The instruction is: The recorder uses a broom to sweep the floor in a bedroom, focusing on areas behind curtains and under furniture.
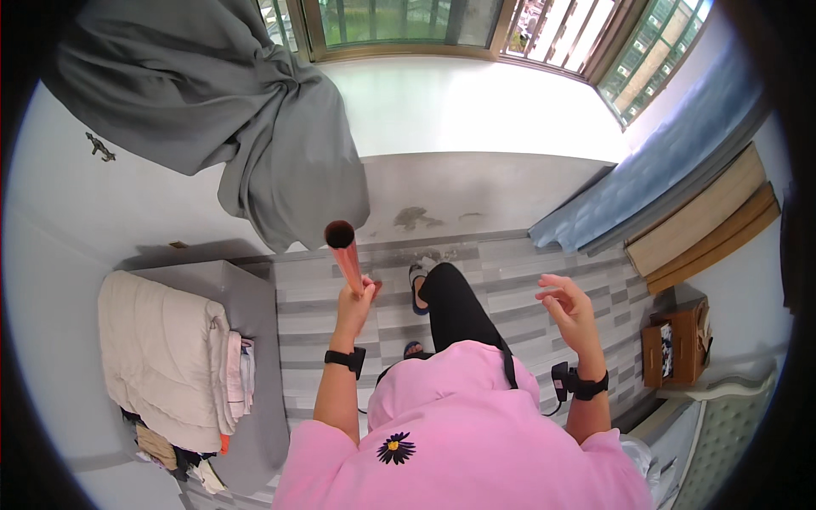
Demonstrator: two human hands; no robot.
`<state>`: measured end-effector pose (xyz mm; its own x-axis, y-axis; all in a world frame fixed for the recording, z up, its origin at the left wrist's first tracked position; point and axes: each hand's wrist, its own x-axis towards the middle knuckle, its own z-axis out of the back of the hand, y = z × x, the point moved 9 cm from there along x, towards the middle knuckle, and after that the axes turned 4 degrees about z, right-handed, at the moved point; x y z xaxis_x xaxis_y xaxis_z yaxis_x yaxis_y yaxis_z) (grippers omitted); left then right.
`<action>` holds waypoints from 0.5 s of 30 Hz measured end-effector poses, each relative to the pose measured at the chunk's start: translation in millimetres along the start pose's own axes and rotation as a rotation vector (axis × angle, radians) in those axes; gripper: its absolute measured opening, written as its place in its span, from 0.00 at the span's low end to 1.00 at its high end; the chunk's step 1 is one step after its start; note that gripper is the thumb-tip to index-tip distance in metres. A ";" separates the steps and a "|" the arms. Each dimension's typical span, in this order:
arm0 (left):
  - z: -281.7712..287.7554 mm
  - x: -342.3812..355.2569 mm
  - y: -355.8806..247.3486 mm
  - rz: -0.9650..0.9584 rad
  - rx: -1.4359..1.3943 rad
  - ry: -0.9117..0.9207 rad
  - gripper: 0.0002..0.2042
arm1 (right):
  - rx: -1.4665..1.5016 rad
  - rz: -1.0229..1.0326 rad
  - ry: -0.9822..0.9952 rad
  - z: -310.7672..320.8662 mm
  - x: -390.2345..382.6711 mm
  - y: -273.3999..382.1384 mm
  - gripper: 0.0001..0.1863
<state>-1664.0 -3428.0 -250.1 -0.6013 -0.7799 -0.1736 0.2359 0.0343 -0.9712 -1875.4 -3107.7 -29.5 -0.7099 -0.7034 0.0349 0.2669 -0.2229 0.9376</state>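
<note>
Barred windows (391, 21) over a bright white sill (459, 102), pale walls (64, 183), grey-striped floor (506, 285), tufted headboard (733, 438)

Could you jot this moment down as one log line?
left hand: closed around pink tube | right hand: empty, partly open | gray curtain: gathered, hanging at left

Head-worn wide fisheye; faces down, torso (476, 416) nearest.

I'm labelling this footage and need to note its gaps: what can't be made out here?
All in the head view:
Reddish-pink hollow tube: far end hidden by the left hand; inside too dark.
Brown wooden drawer unit: contents too small to identify.
Pale green tufted headboard: lower part cut off by the picture's edge and dark fisheye rim.
</note>
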 end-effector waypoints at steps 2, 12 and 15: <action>0.8 -2.2 -6.0 -0.004 -0.081 0.007 0.05 | 0.018 -0.006 0.028 -4.9 -1.3 -3.0 0.17; -3.0 -13.1 -10.2 -0.031 -0.023 0.030 0.03 | -0.007 0.006 -0.051 20.3 -26.7 -11.2 0.16; -4.4 -11.2 -9.3 -0.046 -0.036 0.026 0.03 | -0.026 -0.039 -0.081 24.3 -35.2 -15.9 0.15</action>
<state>-1662.8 -3416.8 -239.9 -0.6309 -0.7645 -0.1323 0.1803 0.0214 -0.9834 -1870.5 -3063.0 -37.2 -0.7699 -0.6375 0.0274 0.2542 -0.2671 0.9295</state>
